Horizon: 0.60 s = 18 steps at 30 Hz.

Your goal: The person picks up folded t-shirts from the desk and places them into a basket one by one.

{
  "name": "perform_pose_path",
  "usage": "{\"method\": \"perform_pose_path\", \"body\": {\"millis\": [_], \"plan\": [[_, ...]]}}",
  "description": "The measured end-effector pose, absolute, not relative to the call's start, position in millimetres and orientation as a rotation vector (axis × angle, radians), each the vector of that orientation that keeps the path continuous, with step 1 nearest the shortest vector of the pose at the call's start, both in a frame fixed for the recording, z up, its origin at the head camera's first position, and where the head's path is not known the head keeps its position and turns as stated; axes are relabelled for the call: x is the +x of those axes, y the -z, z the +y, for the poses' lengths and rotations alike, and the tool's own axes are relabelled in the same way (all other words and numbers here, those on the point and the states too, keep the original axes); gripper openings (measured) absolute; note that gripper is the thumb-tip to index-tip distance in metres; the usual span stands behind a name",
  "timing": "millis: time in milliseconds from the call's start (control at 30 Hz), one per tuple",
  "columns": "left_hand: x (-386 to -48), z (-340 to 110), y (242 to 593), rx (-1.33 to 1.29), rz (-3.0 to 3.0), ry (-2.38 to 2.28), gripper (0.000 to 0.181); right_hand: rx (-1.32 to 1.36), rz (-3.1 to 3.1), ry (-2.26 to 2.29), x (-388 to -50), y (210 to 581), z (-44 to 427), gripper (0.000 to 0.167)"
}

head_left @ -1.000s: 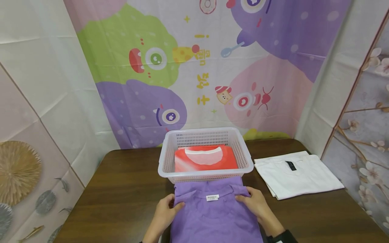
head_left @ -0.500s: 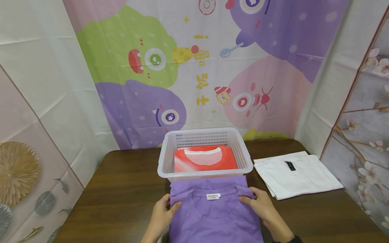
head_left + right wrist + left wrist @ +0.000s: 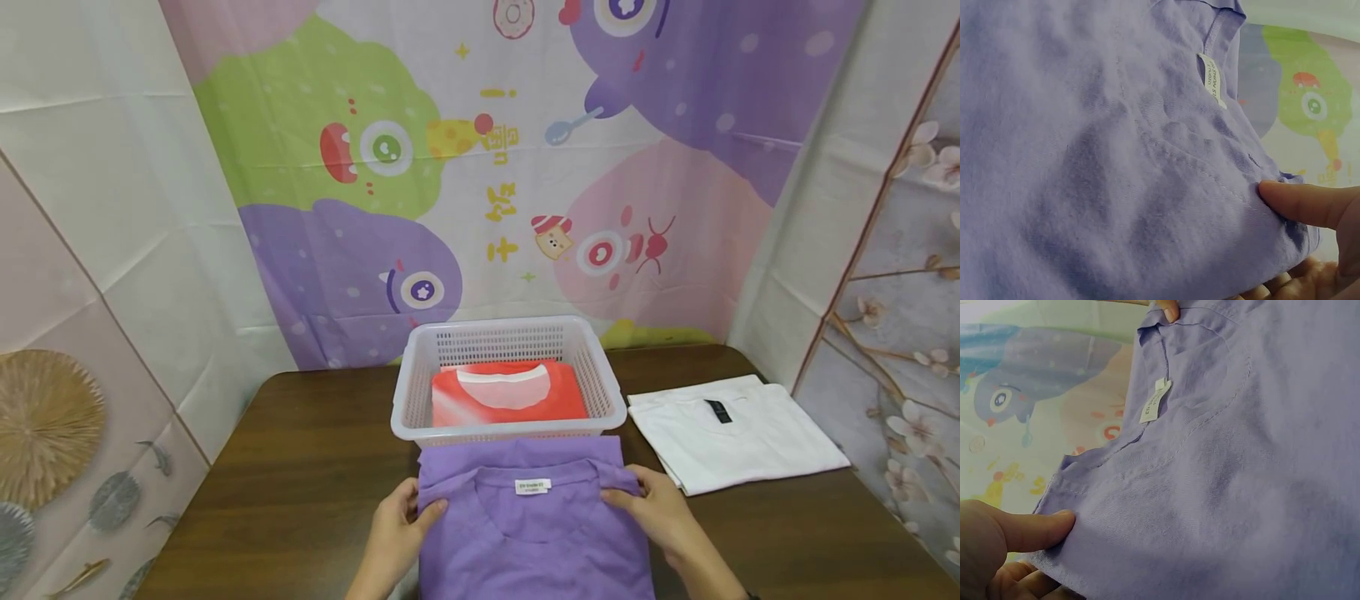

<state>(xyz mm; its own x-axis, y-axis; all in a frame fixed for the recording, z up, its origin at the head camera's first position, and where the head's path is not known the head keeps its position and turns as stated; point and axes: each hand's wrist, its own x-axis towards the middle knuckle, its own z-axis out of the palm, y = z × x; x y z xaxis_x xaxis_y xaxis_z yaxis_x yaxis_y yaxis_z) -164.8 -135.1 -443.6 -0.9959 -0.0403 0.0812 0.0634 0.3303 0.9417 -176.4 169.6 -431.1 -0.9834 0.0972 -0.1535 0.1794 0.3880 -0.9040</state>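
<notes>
A purple T-shirt [image 3: 532, 533] with a white neck label [image 3: 532, 486] hangs spread between both hands, in front of the basket. My left hand [image 3: 397, 529] pinches its left shoulder, thumb on top and fingers tucked behind the cloth. At the opposite shoulder my right hand [image 3: 656, 512] pinches the fabric the same way. In the left wrist view the thumb [image 3: 1041, 530] presses on the cloth near the neckline. The right wrist view shows the other thumb [image 3: 1304, 201] on the purple fabric. The shirt's lower part runs out of the head view.
Behind the shirt stands a white plastic basket [image 3: 607, 392] holding a folded red and pink garment [image 3: 517, 396]. A folded white shirt [image 3: 738, 433] with a black label lies to the right on the dark wooden table [image 3: 300, 467]. A cartoon-printed curtain [image 3: 480, 167] hangs behind.
The right hand has moved a little to the right, drawing the purple T-shirt wider and its neckline flatter. My left hand has shifted slightly left. Basket and white shirt stay in place.
</notes>
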Motion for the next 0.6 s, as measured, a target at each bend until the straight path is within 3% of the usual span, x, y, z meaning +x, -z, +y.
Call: {"method": "perform_pose_path", "body": {"millis": [600], "plan": [[-158.0, -133.8, 426.8, -0.036, -2.472, 1.737, 0.019, 0.209, 2.584, 1.698, -167.7, 412.5, 170.7, 0.029]]}}
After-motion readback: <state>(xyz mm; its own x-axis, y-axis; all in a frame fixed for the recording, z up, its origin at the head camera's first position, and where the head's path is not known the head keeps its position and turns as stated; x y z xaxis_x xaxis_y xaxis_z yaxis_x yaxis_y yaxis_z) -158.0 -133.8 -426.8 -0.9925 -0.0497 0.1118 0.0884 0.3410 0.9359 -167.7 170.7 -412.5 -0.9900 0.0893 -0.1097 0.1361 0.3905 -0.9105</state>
